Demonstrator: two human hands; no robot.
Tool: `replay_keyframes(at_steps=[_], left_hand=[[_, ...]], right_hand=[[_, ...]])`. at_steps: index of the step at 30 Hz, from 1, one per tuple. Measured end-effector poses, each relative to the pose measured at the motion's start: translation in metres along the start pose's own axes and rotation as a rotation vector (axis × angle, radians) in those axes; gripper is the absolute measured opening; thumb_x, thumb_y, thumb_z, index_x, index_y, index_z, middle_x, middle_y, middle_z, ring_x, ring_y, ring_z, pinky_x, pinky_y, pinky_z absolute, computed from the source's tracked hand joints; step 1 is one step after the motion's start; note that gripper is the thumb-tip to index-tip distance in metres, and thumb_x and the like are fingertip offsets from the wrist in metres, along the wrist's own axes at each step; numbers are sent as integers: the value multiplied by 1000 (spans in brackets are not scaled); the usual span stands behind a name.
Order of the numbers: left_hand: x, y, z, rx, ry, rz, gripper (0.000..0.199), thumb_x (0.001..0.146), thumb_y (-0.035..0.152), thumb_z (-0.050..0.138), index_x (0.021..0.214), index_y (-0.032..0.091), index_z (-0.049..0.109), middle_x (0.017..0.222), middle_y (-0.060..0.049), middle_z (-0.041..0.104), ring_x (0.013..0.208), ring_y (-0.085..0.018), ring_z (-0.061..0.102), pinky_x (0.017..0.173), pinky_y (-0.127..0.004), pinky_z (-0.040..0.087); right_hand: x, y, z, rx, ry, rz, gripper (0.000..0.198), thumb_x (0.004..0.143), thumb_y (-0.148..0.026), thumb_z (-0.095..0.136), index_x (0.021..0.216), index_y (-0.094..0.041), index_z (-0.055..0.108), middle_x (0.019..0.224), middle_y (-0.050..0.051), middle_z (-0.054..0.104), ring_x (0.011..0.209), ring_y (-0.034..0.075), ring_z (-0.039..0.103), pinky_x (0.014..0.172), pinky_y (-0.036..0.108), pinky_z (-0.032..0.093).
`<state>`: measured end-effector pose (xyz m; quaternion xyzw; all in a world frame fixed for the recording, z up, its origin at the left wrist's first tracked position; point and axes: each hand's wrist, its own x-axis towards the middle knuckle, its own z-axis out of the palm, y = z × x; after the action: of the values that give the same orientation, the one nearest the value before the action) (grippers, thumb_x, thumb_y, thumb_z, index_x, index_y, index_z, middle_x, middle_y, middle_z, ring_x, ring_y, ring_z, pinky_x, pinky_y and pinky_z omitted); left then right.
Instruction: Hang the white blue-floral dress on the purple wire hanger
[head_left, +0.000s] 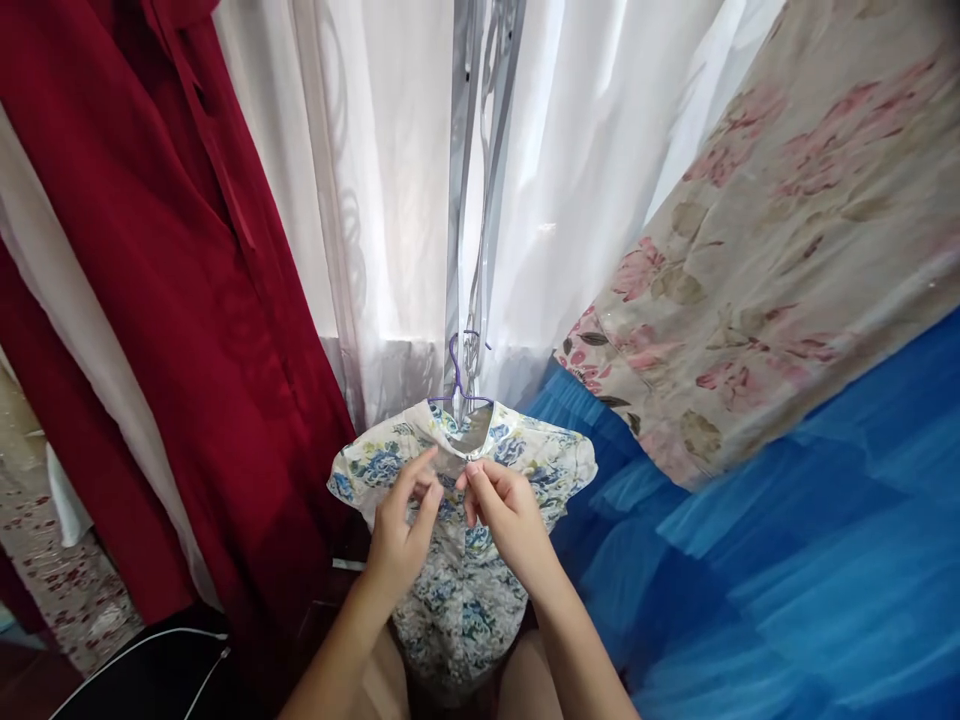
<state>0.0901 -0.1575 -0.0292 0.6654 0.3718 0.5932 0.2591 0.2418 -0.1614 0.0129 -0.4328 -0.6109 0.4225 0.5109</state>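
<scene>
A short-sleeved floral shirt [457,600], white with blue and green flowers, hangs in front of me on a thin purple hanger [456,375]. The hanger's hook curves up beside a metal window frame. At the front of the collar, my right hand [510,510] pinches the collar edge between thumb and fingers. My left hand [405,520] is just left of the collar opening, its index finger and thumb apart with nothing between them. Below the hands the shirt's lower part hangs down between my legs.
Dark red curtains [172,300] hang on the left, with white sheer curtains [390,200] behind the shirt. On the right are a cream cloth with pink flowers [750,280] and blue ruffled fabric [787,560]. A black object with a white cord [150,650] is at the lower left.
</scene>
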Motion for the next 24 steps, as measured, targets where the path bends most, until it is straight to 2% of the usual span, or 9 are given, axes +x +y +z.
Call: replay_keyframes(at_steps=[4, 6, 9, 13, 17, 19, 20, 22, 24], left_hand=[[37, 23, 2, 54, -111, 82, 22, 94, 26, 54, 111, 20, 66, 87, -3, 68, 82, -17, 63, 80, -28, 49], [39, 22, 6, 86, -104, 98, 14, 94, 25, 55, 96, 19, 67, 85, -3, 68, 80, -16, 63, 77, -27, 49], [37, 18, 13, 54, -51, 75, 12, 93, 27, 56, 92, 18, 63, 81, -3, 66, 79, -17, 63, 77, -28, 49], [51, 14, 4, -137, 222, 3, 17, 92, 33, 60, 95, 17, 61, 76, -2, 64, 75, -17, 63, 73, -27, 50], [79, -16, -44, -216, 559, 7, 21, 86, 32, 68, 98, 15, 65, 80, -2, 64, 76, -13, 62, 72, -22, 47], [89, -45, -73, -385, 642, -99, 13, 85, 24, 69, 93, 14, 65, 77, 1, 63, 73, -10, 60, 71, -19, 46], [92, -61, -85, -539, 680, -224, 6, 86, 20, 66, 85, 14, 63, 72, 2, 61, 68, -8, 58, 69, -18, 45], [89, -91, -97, -734, 631, -474, 19, 89, 15, 58, 70, 15, 54, 62, 2, 57, 60, -8, 55, 67, -21, 46], [77, -111, -91, -791, 555, -608, 25, 89, 12, 53, 65, 16, 50, 56, 2, 55, 55, -10, 54, 66, -25, 48]], right_hand=[[-1, -4, -2, -31, -23, -37, 40, 95, -52, 46, 83, -18, 63, 46, -4, 52, 44, 12, 43, 51, 25, 35], [2, 3, -1, -45, -17, -50, 39, 96, -51, 45, 80, -19, 60, 46, -4, 52, 44, 13, 45, 52, 25, 35], [10, 26, 2, -142, 86, -65, 41, 95, -48, 46, 65, -21, 52, 47, -2, 52, 46, 14, 48, 53, 26, 36], [10, 61, 1, -301, 105, -5, 44, 95, -42, 45, 56, -22, 45, 44, -2, 48, 44, 13, 46, 53, 26, 33], [-9, 75, -4, -308, 20, 47, 43, 93, -38, 46, 54, -22, 41, 43, -3, 46, 43, 12, 43, 51, 26, 32], [-19, 72, -2, -288, -30, 58, 42, 93, -36, 46, 54, -22, 40, 43, -3, 45, 43, 12, 42, 50, 25, 31], [-23, 69, 0, -284, -55, 62, 42, 92, -35, 47, 53, -22, 40, 43, -3, 46, 43, 12, 42, 50, 25, 30], [-28, 63, 9, -290, -88, 61, 41, 91, -33, 48, 53, -21, 40, 45, -3, 47, 44, 11, 42, 49, 25, 29], [-32, 63, 17, -305, -104, 68, 39, 91, -32, 49, 54, -21, 42, 46, -3, 49, 45, 11, 44, 49, 24, 29]])
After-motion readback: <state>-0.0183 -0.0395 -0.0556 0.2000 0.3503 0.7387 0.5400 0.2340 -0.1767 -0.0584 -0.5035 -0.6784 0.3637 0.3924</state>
